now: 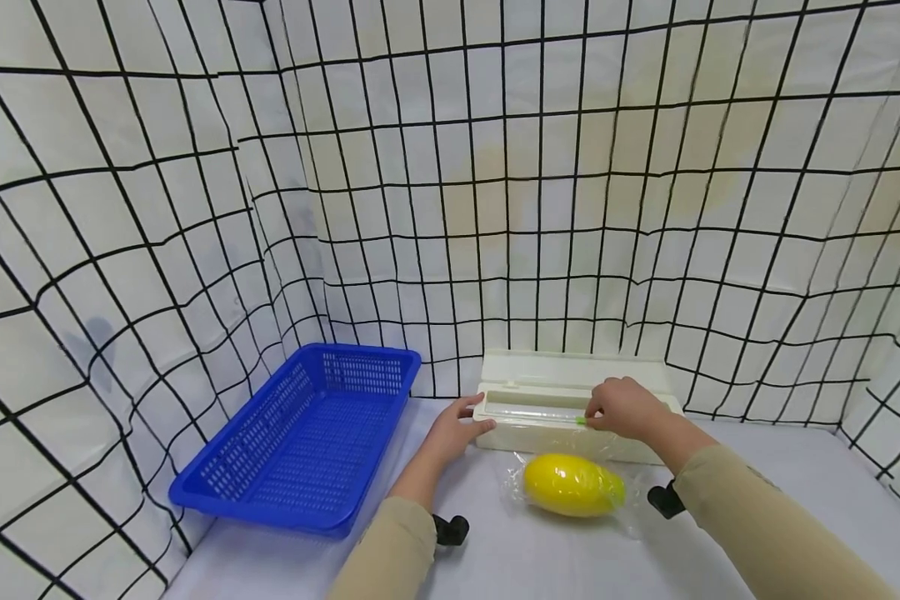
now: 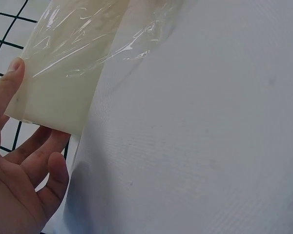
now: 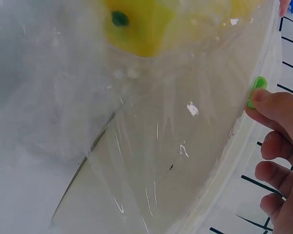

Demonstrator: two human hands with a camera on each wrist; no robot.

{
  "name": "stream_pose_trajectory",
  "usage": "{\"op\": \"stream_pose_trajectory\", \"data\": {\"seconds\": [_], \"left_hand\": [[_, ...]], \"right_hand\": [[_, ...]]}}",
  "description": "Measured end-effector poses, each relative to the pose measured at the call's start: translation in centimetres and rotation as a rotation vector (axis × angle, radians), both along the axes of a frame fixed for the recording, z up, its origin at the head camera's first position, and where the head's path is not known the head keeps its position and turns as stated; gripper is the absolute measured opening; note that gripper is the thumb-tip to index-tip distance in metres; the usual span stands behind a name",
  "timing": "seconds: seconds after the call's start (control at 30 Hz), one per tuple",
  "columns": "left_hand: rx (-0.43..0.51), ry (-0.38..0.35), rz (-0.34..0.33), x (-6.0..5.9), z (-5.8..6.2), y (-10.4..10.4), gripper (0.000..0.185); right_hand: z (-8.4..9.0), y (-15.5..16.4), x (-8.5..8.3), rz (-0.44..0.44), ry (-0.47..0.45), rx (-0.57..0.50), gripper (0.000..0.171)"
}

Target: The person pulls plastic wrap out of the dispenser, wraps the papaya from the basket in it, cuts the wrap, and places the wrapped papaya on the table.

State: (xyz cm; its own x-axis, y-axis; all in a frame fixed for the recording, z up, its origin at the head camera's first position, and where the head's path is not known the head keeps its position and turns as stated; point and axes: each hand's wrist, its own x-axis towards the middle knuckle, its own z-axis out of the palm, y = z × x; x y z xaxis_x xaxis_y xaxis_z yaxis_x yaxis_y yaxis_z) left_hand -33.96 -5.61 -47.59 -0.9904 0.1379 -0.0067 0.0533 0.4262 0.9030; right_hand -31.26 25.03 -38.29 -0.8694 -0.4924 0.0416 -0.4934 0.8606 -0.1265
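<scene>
1. The cream-white plastic cling-film dispenser box (image 1: pixel 570 412) lies on the white table (image 1: pixel 757 508) against the gridded back wall, its lid raised. The left hand (image 1: pixel 453 429) steadies the box's left end with relaxed, straight fingers, the thumb (image 2: pixel 9 78) laid on the box corner; it braces the box and grips nothing.
2. The right hand (image 1: pixel 626 408) rests on top of the box, its fingers curled and a fingertip (image 3: pixel 268 100) pressed against the small green slide cutter (image 3: pixel 256 90) on the rail. I cannot tell whether a thumb pinches the cutter from the other side.
3. A sheet of clear cling film (image 3: pixel 151 161) runs from the box down over the smooth yellow egg-shaped plastic fruit (image 1: pixel 570 483), which lies on the table just in front of the box.
4. The film looks very light, limp and clingy; it probably wrinkles and sticks to itself, so it is best held taut by its edges.
5. The box seems light and stiff, apt to slide, so the end brace suits it.
6. The fruit looks hard, rounded and likely to roll; cupping its middle would be safest.
7. A blue perforated plastic basket (image 1: pixel 300 433) sits to the left, apart from the box.
</scene>
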Motion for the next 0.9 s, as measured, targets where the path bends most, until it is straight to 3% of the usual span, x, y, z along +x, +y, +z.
{"op": "stream_pose_trajectory", "data": {"seconds": [0.2, 0.4, 0.9], "left_hand": [[-0.005, -0.002, -0.003, 0.2, 0.2, 0.2, 0.069], [-0.005, 0.003, -0.002, 0.1, 0.1, 0.1, 0.067], [-0.010, 0.015, -0.009, 0.3, 0.3, 0.1, 0.066]], "right_hand": [[0.2, 2.5, 0.6, -0.013, 0.027, 0.068, 0.005], [0.1, 5.1, 1.3, -0.029, 0.008, 0.058, 0.006], [-0.3, 6.6, 2.0, -0.030, 0.069, 0.068, 0.005]]}}
